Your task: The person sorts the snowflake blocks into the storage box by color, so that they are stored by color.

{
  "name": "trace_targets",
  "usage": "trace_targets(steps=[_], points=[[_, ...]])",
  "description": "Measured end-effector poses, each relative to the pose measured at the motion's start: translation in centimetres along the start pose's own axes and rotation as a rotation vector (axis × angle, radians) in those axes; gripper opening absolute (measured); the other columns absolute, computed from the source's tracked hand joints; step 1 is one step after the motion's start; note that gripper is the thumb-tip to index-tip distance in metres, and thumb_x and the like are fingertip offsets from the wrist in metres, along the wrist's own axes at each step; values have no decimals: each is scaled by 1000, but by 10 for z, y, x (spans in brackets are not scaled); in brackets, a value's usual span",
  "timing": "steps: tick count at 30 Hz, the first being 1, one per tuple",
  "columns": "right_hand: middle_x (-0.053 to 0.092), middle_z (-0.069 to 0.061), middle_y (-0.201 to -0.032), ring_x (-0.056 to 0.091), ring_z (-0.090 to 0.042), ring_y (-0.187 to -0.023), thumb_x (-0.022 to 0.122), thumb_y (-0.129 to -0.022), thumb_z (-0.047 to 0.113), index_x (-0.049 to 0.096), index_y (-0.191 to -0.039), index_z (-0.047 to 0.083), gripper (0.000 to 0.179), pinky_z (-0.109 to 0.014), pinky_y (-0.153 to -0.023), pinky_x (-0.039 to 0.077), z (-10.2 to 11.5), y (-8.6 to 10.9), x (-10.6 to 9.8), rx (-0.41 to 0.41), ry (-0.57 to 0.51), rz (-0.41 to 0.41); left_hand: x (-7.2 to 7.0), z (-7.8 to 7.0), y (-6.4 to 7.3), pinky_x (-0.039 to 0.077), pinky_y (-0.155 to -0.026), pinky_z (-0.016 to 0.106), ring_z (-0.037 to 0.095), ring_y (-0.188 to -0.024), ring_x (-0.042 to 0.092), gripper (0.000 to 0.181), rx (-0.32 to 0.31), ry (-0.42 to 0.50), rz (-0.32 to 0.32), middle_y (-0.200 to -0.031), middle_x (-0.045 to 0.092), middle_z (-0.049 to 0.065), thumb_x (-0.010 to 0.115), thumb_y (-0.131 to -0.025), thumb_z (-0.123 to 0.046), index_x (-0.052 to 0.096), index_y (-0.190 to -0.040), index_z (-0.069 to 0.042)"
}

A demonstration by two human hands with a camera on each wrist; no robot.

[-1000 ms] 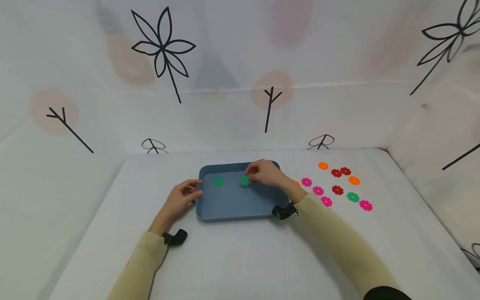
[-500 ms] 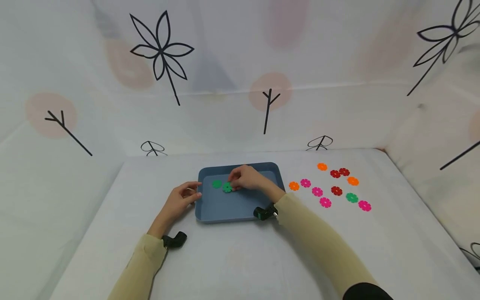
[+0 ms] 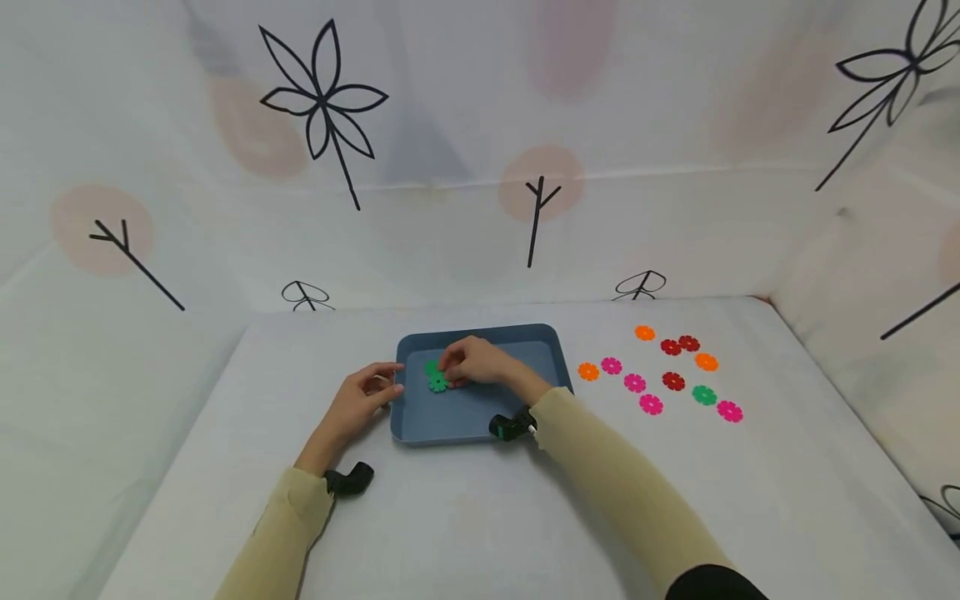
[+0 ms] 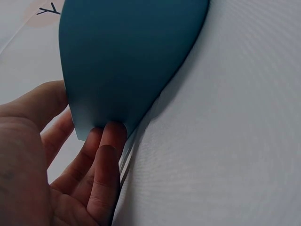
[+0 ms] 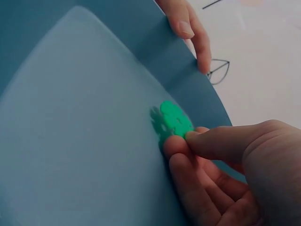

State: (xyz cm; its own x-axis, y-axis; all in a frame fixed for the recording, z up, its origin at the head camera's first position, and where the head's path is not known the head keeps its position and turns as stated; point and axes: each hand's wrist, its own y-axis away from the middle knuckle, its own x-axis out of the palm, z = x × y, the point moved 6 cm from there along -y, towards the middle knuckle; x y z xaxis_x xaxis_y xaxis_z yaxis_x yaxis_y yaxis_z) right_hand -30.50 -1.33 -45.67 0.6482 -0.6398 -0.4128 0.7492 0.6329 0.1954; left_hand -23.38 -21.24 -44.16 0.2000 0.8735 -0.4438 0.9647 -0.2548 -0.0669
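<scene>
My right hand [image 3: 476, 362] pinches a green flower-shaped disc [image 3: 438, 383] between thumb and fingertips, low over the left part of the blue-grey tray [image 3: 480, 425]. A second green flower-shaped disc [image 3: 431, 367] lies in the tray just behind it, partly covered in the head view. The right wrist view shows the pinched disc [image 5: 175, 117] tilted, its shadow falling on the tray floor. At the tray's left end my left hand [image 3: 363, 398] holds the rim. Its thumb reaches the edge, while other fingertips [image 4: 114, 132] press against the outer wall.
Right of the tray, loose flower discs are scattered on the white cloth: orange [image 3: 588, 372], pink [image 3: 634, 383], dark red [image 3: 673, 381] and one green [image 3: 704, 395]. A patterned white cloth wall [image 3: 420, 242] stands behind the table.
My right hand has moved left across the tray with the pinched green disc, bringing it up to the other green one. My left hand has stayed at the tray's left edge.
</scene>
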Motion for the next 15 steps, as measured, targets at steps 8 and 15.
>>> trace_targets(steps=[8,15], points=[[69,-5,-89,66,-15,-79,66,-94,2,71,-104,2,12,-29,-73,54,-1,2,1,29,24,-23,0,-4,-2,53,-70,32,24,-89,60,41,11,11,1,-112,57,24,69,-95,-11,60,-132,4],[70,-5,-88,67,-16,-80,67,-93,3,73,-105,1,14,-29,-75,55,-2,5,3,35,-19,-26,1,-5,1,51,-68,28,22,-88,61,40,14,-3,-5,-110,58,20,69,-95,-10,60,-131,4]])
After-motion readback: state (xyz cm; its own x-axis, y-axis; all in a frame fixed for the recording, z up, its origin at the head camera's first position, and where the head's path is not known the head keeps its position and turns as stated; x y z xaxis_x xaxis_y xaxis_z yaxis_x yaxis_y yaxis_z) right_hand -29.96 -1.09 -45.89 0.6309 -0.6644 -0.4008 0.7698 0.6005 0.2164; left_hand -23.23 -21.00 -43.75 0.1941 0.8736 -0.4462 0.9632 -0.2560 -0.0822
